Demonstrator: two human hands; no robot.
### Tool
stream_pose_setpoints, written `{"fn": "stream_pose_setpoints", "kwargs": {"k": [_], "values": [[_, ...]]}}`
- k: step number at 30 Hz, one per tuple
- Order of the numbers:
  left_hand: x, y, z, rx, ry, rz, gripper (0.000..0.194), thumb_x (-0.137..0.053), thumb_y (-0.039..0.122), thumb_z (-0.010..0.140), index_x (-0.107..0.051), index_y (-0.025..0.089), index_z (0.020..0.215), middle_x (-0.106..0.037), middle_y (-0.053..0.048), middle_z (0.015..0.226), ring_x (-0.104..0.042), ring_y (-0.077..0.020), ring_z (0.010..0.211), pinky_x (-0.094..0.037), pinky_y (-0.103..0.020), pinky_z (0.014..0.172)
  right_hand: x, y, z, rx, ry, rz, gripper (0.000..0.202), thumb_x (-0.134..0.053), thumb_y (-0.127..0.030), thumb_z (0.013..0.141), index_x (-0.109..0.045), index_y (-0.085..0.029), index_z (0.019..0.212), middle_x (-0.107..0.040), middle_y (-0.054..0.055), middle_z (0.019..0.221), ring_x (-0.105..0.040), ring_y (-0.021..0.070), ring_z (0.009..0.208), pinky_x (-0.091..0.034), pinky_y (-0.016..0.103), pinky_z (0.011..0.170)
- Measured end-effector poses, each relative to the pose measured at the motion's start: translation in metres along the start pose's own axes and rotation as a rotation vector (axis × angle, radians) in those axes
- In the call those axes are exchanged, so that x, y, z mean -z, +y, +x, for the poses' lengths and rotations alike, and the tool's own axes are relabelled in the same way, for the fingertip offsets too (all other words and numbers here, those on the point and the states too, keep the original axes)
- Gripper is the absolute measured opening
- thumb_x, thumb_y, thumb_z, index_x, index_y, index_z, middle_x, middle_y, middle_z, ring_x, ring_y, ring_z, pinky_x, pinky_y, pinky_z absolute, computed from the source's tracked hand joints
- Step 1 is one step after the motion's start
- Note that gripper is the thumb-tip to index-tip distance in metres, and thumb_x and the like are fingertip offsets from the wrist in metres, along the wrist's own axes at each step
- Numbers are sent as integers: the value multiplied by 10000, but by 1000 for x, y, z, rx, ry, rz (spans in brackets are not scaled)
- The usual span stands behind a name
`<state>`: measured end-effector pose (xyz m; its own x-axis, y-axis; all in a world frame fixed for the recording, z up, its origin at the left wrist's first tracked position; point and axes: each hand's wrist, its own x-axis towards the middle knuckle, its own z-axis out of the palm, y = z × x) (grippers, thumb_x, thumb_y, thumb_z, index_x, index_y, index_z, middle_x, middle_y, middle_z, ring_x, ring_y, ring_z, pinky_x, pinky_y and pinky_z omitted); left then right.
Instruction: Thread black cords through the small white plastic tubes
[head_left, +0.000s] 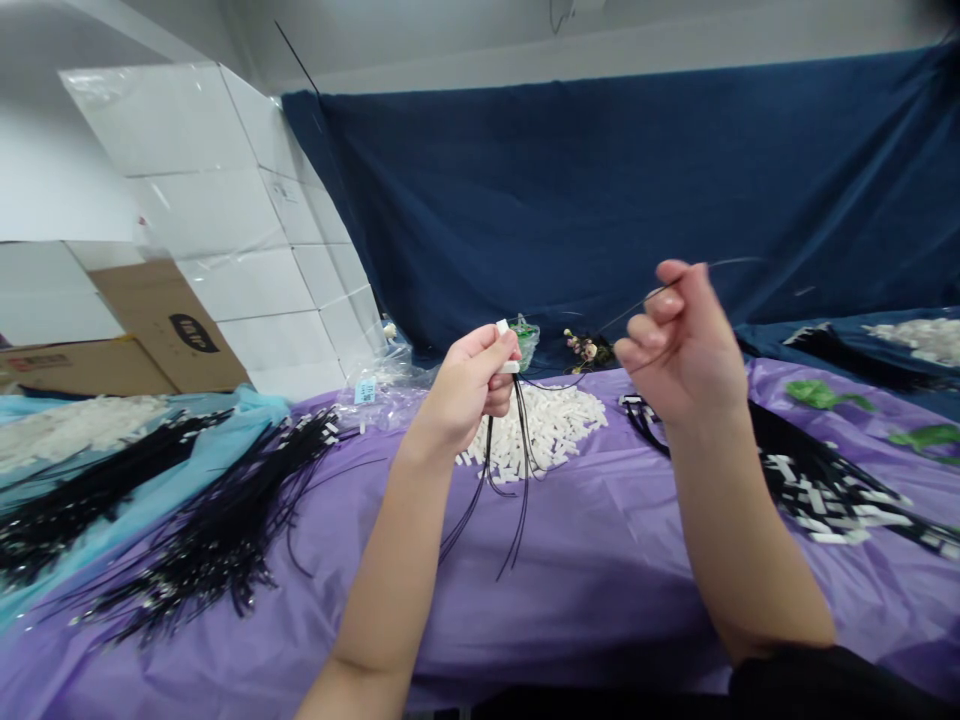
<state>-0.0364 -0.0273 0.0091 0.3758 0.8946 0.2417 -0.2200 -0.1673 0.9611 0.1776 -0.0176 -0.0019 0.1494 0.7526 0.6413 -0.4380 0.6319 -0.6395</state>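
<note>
My left hand is closed around small white plastic pieces, pinched between thumb and fingers. Several thin black cords hang down below that hand. Raised at the right, my right hand pinches a thin black cord that runs across towards the left hand, its free end sticking out past the fingertips. Behind and below my left hand lies a heap of small white pieces on the purple cover.
Bundles of black cords lie at the left, beside a light blue sheet. More cords with white ends lie at the right, near green leaves. White boxes stand at the back left; a dark blue cloth hangs behind.
</note>
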Motion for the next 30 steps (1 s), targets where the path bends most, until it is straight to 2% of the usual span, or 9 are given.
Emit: {"fn": "stream_pose_setpoints", "kwargs": {"k": [4, 7, 10, 12, 14, 18, 21, 30], "values": [[5, 1, -1, 14, -64, 69, 278, -593, 379, 895, -470, 177, 747, -252, 94, 542, -187, -6, 409, -155, -148, 413, 20, -15, 9, 187, 97, 43, 143, -642, -541, 849, -695, -409, 860, -540, -40, 701, -482, 97, 553, -403, 253, 519], [7, 2, -2, 7, -90, 88, 271, -597, 376, 894, -477, 178, 753, -235, 93, 553, -175, -12, 426, -146, -154, 417, 24, -22, 7, 271, 61, -86, 150, -639, -569, 842, -703, -440, 885, -552, -32, 692, -425, 109, 524, -355, 279, 498], [7, 3, -4, -2, -113, 106, 258, -594, 373, 898, -488, 179, 765, -234, 89, 559, -181, -21, 442, -151, -160, 422, 11, -19, -2, 240, -6, -216, 146, -635, -510, 860, -699, -383, 897, -512, -43, 623, -269, 90, 417, -218, 283, 388], [6, 3, -5, -16, -126, 125, 251, -596, 376, 898, -498, 180, 776, -241, 85, 565, -187, -27, 457, -150, -161, 427, -3, -13, -11, 203, -13, -252, 61, -703, -362, 817, -694, -303, 811, -462, -64, 546, -230, 59, 376, -172, 256, 364], [6, 3, -5, -34, -134, 148, 248, -599, 385, 896, -507, 181, 788, -241, 82, 573, -184, -33, 473, -149, -162, 431, -19, -6, -22, 214, -25, -369, 58, -744, -249, 761, -697, -237, 729, -460, -60, 498, -308, 55, 387, -205, 241, 378], [4, 2, -6, -65, -159, 173, 249, -603, 421, 890, -532, 190, 830, -212, 82, 582, -157, -42, 484, -140, -174, 433, -38, -1, -38, 416, -37, -730, 111, -709, -164, 757, -677, -188, 653, -530, -32, 521, -406, 72, 471, -291, 250, 441], [4, 1, -6, -69, -169, 174, 249, -599, 438, 889, -547, 198, 848, -196, 80, 588, -150, -45, 484, -133, -182, 437, -41, -2, -43, 443, -67, -826, 139, -671, -129, 759, -653, -171, 628, -537, -31, 524, -403, 69, 477, -306, 251, 461], [4, 1, -7, -64, -184, 176, 256, -606, 446, 882, -562, 198, 839, -202, 77, 603, -163, -38, 477, -141, -180, 437, -39, -4, -42, 408, -97, -842, 136, -655, -115, 749, -642, -168, 625, -499, -45, 512, -365, 60, 473, -291, 242, 467]]}}
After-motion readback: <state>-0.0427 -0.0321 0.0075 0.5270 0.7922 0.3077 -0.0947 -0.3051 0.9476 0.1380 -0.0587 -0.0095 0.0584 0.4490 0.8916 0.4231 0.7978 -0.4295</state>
